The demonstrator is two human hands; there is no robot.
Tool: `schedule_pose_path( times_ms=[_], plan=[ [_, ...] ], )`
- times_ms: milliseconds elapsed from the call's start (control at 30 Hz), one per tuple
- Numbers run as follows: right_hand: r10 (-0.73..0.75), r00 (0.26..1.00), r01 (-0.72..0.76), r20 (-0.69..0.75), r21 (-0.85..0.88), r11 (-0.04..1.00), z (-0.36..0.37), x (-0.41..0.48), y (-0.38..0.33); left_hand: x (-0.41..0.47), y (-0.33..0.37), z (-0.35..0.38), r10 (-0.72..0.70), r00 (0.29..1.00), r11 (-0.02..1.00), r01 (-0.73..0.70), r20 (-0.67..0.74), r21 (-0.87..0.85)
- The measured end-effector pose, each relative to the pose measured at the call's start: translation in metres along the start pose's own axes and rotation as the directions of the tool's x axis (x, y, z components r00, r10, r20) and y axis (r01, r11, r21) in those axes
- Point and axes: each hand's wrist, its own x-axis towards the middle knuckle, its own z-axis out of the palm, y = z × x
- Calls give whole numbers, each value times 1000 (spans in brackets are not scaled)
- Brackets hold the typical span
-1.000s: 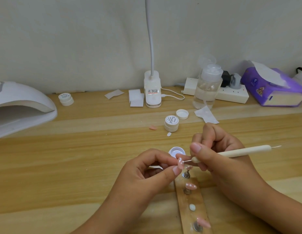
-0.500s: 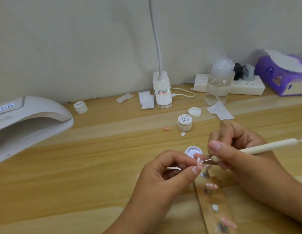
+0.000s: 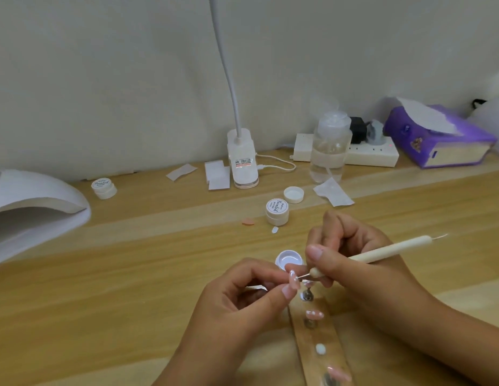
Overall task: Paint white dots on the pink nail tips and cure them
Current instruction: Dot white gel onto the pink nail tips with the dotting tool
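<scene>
Near the worktop's (image 3: 131, 274) front edge, my left hand (image 3: 237, 296) pinches the pink nail tip (image 3: 293, 280), long axis running toward me, and my right hand (image 3: 354, 263), its grip clamped on the dotting tool (image 3: 382, 250), meets it from the right.

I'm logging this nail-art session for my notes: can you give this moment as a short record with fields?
Left hand: pinches a small pink nail tip
Right hand: holds a cream pen-shaped dotting tool, metal point at that tip
Paint: open round white pot, just behind the hands
Holder: brown wooden strip below the hands, carrying a pink tip with white dots
Lamp: white domed curing lamp, far left
Stage: dotting; curing not yet done
</scene>
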Motion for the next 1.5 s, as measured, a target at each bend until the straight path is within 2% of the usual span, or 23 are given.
schedule_pose_path(
  times_ms=[800,1500],
  plan=[
    [-20,999,22,27,-43,999,-2,1,2,-2,-2,0,-9,1000,1000,9,-4,19],
    [14,999,-15,32,23,1000,-5,1,4,1,-3,-2,20,1000,1000,-20,12,10]
  ],
)
